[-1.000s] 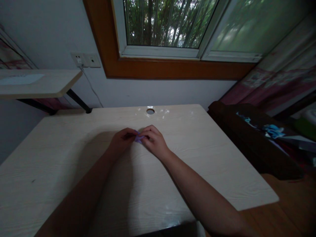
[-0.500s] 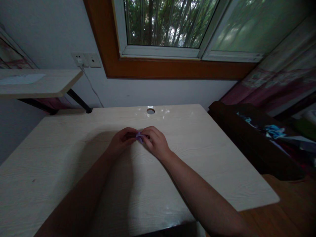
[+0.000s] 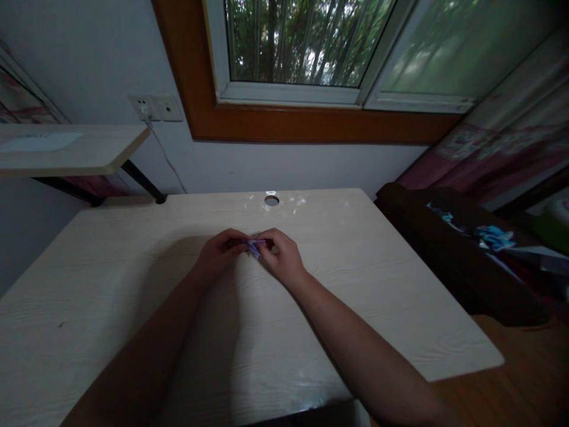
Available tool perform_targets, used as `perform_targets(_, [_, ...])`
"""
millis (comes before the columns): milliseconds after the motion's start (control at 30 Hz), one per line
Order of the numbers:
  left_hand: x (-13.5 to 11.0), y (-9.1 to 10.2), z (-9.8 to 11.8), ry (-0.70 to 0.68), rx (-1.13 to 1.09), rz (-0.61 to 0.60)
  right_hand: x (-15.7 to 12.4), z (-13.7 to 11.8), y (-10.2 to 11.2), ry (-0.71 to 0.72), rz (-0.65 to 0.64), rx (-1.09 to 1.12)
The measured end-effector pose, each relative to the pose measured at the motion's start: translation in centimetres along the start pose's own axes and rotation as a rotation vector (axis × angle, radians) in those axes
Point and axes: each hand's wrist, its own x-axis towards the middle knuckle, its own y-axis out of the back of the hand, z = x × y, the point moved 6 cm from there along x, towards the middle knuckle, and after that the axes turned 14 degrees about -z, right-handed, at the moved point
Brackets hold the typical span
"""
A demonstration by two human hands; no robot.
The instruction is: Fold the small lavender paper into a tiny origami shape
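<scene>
A small folded purple piece (image 3: 253,246), which looks like paper, is held between my two hands over the middle of the desk. My left hand (image 3: 221,249) pinches its left side between thumb and fingers. On the other side, my right hand (image 3: 281,252) grips the piece with thumb and forefinger. Part of it is hidden behind my fingertips, and its exact shape is too small to make out. Both hands are low, close to the pale wooden desk top (image 3: 338,332).
A round cable hole (image 3: 271,200) lies near the desk's back edge. At the left, a raised shelf (image 3: 89,157) stands on black legs. A white cable (image 3: 166,157) runs from the wall socket (image 3: 155,108). Right of the desk is a dark wooden piece of furniture (image 3: 444,255) with things on it.
The purple piece has turned slightly between my fingers and now shows a more pointed, downward end. My right fingers have shifted a little; my left hand has barely moved.
</scene>
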Motion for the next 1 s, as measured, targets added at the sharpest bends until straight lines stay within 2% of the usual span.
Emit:
perform_targets(167, [0.1, -0.2, -0.2, -0.026, 0.011, -0.028, 0.1, -0.5, 0.1, 0.044, -0.015, 0.01])
perform_targets(533, [0.2, -0.2, -0.8, 0.052, 0.004, -0.008, 0.1, -0.5, 0.1, 0.027, 0.003, 0.036])
perform_targets(667, [0.3, 0.2, -1.2, 0.058, 0.033, 0.041, 0.2, -0.1, 0.3, -0.041, 0.035, 0.093])
perform_targets(800, [0.2, 0.9, -1.4, 0.05, 0.048, 0.142, 0.0, 0.8, 0.0, -0.121, 0.082, 0.179])
perform_targets(900, [0.2, 1.5, -1.8, 0.063, 0.025, 0.199, 0.0, 1.5, -0.5, -0.153, 0.063, 0.245])
perform_targets(1000, [0.2, 1.7, -2.1, 0.076, 0.023, 0.208, 0.1, 1.6, -0.9, -0.141, 0.028, 0.264])
